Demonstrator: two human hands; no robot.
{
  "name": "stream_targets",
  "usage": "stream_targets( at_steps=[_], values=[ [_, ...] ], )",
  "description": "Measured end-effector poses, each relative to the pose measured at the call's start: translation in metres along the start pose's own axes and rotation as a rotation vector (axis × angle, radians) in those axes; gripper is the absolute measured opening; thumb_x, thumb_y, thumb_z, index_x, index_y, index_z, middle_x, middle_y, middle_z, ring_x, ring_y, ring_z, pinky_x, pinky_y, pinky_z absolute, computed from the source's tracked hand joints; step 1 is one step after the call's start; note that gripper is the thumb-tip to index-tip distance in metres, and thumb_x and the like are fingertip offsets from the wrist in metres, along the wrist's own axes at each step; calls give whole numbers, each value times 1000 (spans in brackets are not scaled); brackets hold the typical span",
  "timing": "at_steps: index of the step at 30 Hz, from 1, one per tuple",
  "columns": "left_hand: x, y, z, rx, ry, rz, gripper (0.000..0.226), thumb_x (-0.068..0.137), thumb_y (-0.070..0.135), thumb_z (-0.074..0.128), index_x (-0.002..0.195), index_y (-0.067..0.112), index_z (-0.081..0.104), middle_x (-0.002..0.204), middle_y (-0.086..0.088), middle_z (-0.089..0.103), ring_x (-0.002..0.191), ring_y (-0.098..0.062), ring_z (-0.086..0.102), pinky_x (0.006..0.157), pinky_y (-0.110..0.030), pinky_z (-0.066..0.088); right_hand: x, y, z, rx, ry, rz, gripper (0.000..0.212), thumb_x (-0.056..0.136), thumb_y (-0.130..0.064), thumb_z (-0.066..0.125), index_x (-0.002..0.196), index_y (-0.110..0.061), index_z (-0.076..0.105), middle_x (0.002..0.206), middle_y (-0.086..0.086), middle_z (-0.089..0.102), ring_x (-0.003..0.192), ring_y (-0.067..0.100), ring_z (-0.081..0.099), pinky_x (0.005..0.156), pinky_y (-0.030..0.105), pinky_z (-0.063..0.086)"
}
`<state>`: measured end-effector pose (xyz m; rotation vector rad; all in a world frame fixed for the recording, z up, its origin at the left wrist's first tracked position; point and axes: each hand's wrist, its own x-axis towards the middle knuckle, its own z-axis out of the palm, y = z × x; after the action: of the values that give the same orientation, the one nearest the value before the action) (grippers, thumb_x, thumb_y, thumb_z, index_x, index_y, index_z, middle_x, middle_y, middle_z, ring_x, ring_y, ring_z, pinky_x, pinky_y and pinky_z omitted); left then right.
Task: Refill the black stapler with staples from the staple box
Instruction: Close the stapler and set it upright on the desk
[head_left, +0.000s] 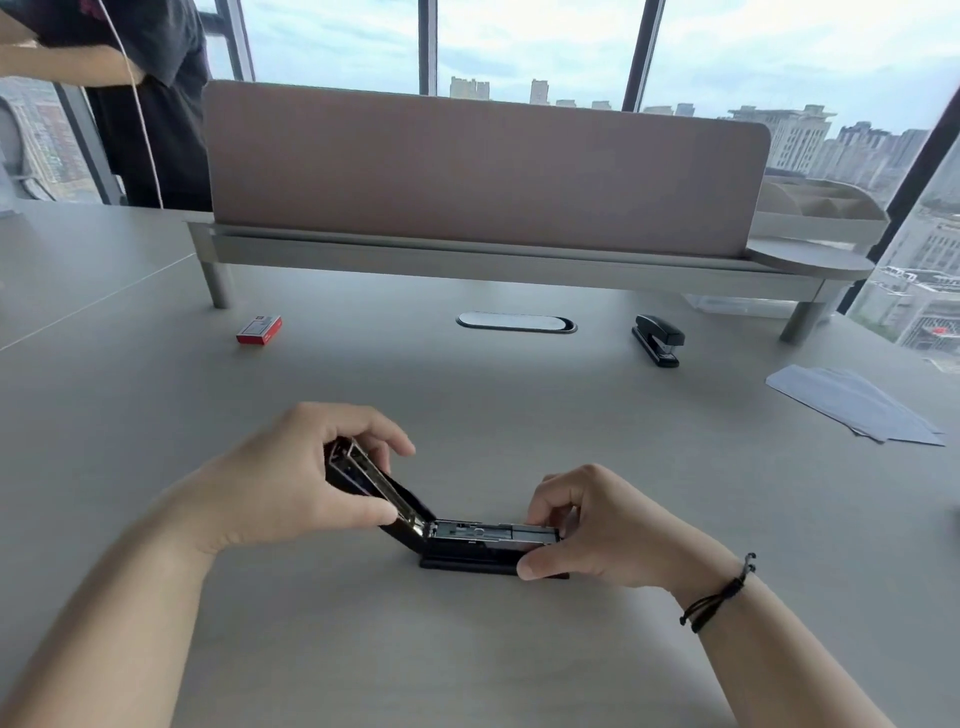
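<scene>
The black stapler (467, 540) lies on the desk (519, 415) close to the person, its long axis running left to right, base flat and the front end under the right hand (597, 530). It is swung open: the top arm tilts up and to the left from the hinge, and the metal staple channel faces upward. The left hand (311, 488) is closed on the raised arm, thumb below and fingers over its far end, which they partly hide. The right hand pinches the front of the base and channel, covering the tip, so whether any staples sit in the channel is hard to make out. The red staple box (258, 330) rests well apart at the far left, near the leg of the shelf (467, 254). A second stapler (658, 340) lies far right, with loose papers (857, 405) near the desk's right edge. Bare desk surrounds the hands on all sides.
</scene>
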<state>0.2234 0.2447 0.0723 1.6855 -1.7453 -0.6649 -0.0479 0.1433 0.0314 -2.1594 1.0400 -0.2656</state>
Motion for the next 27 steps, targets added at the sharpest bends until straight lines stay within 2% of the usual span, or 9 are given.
stream_targets(
  at_steps=[4, 7, 9, 12, 14, 17, 20, 24, 27],
  values=[
    [4, 10, 17, -161, 97, 109, 61, 60, 11, 95, 105, 44, 70, 91, -2, 76, 75, -22, 73, 76, -30, 61, 1, 2, 0, -1, -3, -5, 22, 60, -33, 89, 63, -30, 67, 70, -9, 57, 55, 5, 45, 54, 23, 38],
    [9, 15, 39, -147, 132, 173, 61, 59, 22, 94, 109, 45, 69, 94, 9, 77, 74, -13, 70, 80, -23, 58, 1, 3, 0, -1, -3, -15, 22, 60, -34, 88, 62, -32, 66, 71, -9, 59, 55, 4, 46, 56, 23, 39],
    [10, 19, 51, -101, 129, 198, 55, 60, 32, 89, 108, 49, 68, 97, 17, 76, 84, -11, 68, 81, -20, 54, 2, 3, -1, 2, -5, -20, 22, 60, -35, 88, 62, -34, 67, 73, -8, 60, 55, 3, 46, 55, 22, 39],
    [11, 20, 65, -70, 102, 193, 45, 65, 33, 90, 105, 45, 72, 96, 21, 77, 91, -12, 68, 86, -27, 54, 3, 4, 0, 39, -12, -10, 21, 59, -35, 88, 74, -29, 75, 78, -3, 67, 56, 4, 51, 56, 28, 44],
    [12, 21, 73, -57, 79, 187, 41, 68, 30, 90, 104, 41, 74, 94, 20, 76, 88, -11, 68, 85, -27, 54, 3, 4, 1, 82, -31, -25, 25, 61, -30, 89, 83, -27, 79, 86, 3, 73, 62, 11, 59, 60, 31, 49],
    [13, 21, 84, -29, 30, 181, 37, 71, 28, 89, 104, 37, 76, 89, 15, 72, 85, -8, 66, 77, -20, 52, 3, 6, 0, 81, -19, -46, 20, 62, -24, 90, 74, -25, 74, 83, 2, 70, 66, 9, 61, 63, 25, 48],
    [15, 19, 87, -39, 19, 158, 36, 72, 28, 88, 104, 38, 76, 92, 15, 71, 85, -8, 66, 74, -16, 51, 4, 6, 0, 56, -5, -51, 24, 61, -25, 91, 75, -19, 72, 86, 6, 70, 67, 12, 62, 63, 24, 46],
    [15, 17, 88, -40, 15, 125, 34, 71, 30, 88, 102, 38, 75, 94, 19, 73, 83, -3, 66, 74, -13, 51, 0, 2, -3, 82, -23, -51, 25, 63, -24, 91, 80, -28, 73, 75, -6, 71, 65, 2, 62, 61, 16, 47],
    [15, 16, 89, -50, 18, 79, 33, 70, 33, 88, 100, 38, 75, 92, 17, 75, 80, -4, 67, 71, -14, 53, -5, 1, -13, 178, -72, -63, 33, 65, -30, 88, 95, -29, 74, 82, -12, 73, 71, 2, 65, 65, 17, 48]
  ],
)
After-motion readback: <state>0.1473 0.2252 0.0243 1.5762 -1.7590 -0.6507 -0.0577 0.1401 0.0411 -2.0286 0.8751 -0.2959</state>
